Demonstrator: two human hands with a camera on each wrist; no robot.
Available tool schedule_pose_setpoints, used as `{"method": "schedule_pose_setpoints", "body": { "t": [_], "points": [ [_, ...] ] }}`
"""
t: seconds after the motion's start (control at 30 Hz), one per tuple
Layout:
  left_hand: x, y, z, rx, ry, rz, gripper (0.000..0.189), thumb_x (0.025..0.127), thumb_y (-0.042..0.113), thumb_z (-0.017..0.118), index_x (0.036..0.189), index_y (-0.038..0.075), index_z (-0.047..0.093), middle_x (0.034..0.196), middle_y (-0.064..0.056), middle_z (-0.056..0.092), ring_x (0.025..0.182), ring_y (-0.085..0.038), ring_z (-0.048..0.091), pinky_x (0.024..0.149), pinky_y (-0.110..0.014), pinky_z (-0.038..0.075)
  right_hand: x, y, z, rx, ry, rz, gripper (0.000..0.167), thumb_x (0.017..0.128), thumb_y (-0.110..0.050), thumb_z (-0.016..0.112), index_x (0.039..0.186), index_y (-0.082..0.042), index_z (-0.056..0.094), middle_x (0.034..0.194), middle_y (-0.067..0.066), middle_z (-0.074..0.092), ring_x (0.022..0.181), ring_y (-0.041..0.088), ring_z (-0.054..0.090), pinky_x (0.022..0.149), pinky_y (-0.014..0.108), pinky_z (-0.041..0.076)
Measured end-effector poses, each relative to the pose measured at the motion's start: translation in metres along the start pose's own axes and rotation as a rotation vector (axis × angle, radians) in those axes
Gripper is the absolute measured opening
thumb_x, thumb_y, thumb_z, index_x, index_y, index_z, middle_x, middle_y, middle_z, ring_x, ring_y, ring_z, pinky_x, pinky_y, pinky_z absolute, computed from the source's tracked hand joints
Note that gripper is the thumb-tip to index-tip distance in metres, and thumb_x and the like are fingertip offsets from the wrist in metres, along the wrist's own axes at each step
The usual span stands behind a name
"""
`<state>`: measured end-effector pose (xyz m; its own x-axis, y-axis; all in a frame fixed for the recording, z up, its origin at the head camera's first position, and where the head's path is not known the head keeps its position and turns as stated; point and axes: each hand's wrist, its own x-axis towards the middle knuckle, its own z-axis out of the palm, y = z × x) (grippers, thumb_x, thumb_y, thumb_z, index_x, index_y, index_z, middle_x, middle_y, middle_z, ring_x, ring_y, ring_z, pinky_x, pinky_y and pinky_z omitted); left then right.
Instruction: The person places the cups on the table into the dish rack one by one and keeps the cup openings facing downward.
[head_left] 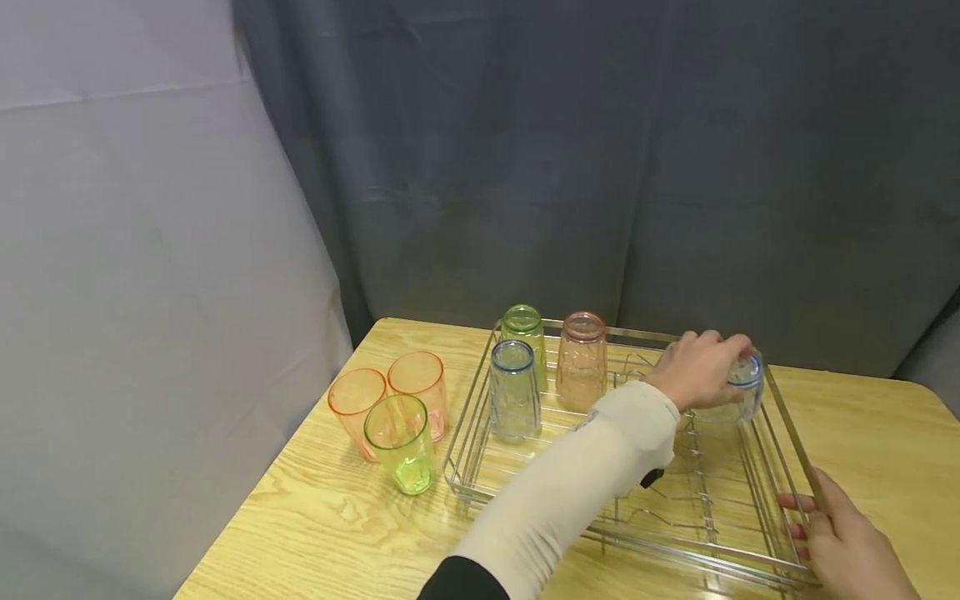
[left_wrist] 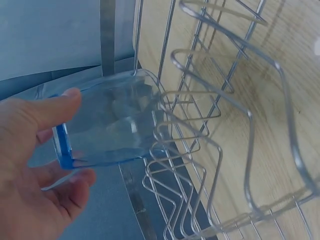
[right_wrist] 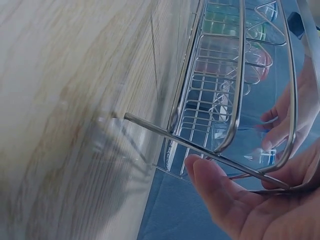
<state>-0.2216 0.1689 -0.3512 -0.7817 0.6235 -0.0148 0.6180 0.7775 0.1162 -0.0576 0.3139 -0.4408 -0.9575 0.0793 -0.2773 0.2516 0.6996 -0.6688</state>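
Observation:
My left hand (head_left: 701, 367) reaches across the wire dish rack (head_left: 750, 562) to its far right corner. It holds a clear blue tumbler (head_left: 748, 400) by its upturned base, thumb on one side and fingers on the other. In the left wrist view, the tumbler (left_wrist: 112, 120) stands upside down against the rack's wire prongs (left_wrist: 215, 150). My right hand (head_left: 851, 533) grips the rack's right side near the front corner. The right wrist view shows its fingers (right_wrist: 212, 182) curled about the metal rim.
Upside down at the rack's left stand a green tumbler (head_left: 523, 333), a blue tumbler (head_left: 514, 400) and a pink tumbler (head_left: 582, 358). Left of the rack, two orange tumblers (head_left: 356, 400) (head_left: 417, 379) and another green tumbler (head_left: 405, 442) stand upright on the wooden table (head_left: 300, 533). A dark curtain (head_left: 480, 167) hangs behind.

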Motion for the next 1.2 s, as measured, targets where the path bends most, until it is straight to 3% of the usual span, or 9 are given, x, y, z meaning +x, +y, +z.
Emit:
{"method": "schedule_pose_setpoints", "body": {
  "t": [0.13, 0.4, 0.97, 1.2],
  "points": [
    [0.006, 0.007, 0.004, 0.027, -0.022, -0.002, 0.054, 0.090, 0.055, 0.065, 0.139, 0.052, 0.042, 0.134, 0.028, 0.049, 0.119, 0.002, 0.046, 0.101, -0.019, 0.041, -0.002, -0.003, -0.002, -0.049, 0.016, -0.028, 0.058, 0.105, -0.009, 0.013, 0.148, 0.015, -0.015, 0.141, 0.041, 0.041, 0.080, -0.002, 0.056, 0.063, 0.021, 0.052],
    [0.014, 0.014, 0.011, 0.106, -0.065, -0.021, 0.062, 0.089, 0.057, 0.065, 0.144, 0.055, 0.035, 0.139, 0.031, 0.048, 0.130, -0.002, 0.048, 0.100, -0.024, 0.047, -0.008, -0.006, -0.003, -0.064, 0.054, -0.062, 0.056, 0.105, -0.009, 0.013, 0.149, 0.017, -0.011, 0.137, 0.039, 0.047, 0.077, -0.006, 0.055, 0.062, 0.021, 0.051],
    [0.020, 0.019, 0.012, 0.175, -0.081, -0.027, 0.064, 0.092, 0.054, 0.061, 0.148, 0.056, 0.028, 0.146, 0.026, 0.045, 0.130, -0.004, 0.047, 0.100, -0.026, 0.046, -0.010, -0.002, -0.004, -0.045, 0.044, -0.057, 0.056, 0.105, -0.010, 0.010, 0.150, 0.015, -0.012, 0.138, 0.039, 0.046, 0.079, -0.008, 0.053, 0.064, 0.022, 0.053],
    [0.021, 0.016, 0.017, 0.193, -0.104, -0.027, 0.056, 0.095, 0.052, 0.058, 0.145, 0.056, 0.034, 0.147, 0.025, 0.045, 0.133, -0.005, 0.045, 0.103, -0.026, 0.046, -0.008, -0.006, -0.002, -0.008, 0.048, -0.084, 0.055, 0.104, -0.008, 0.010, 0.151, 0.015, -0.008, 0.136, 0.037, 0.048, 0.080, -0.007, 0.053, 0.064, 0.023, 0.053]
  ]
}}
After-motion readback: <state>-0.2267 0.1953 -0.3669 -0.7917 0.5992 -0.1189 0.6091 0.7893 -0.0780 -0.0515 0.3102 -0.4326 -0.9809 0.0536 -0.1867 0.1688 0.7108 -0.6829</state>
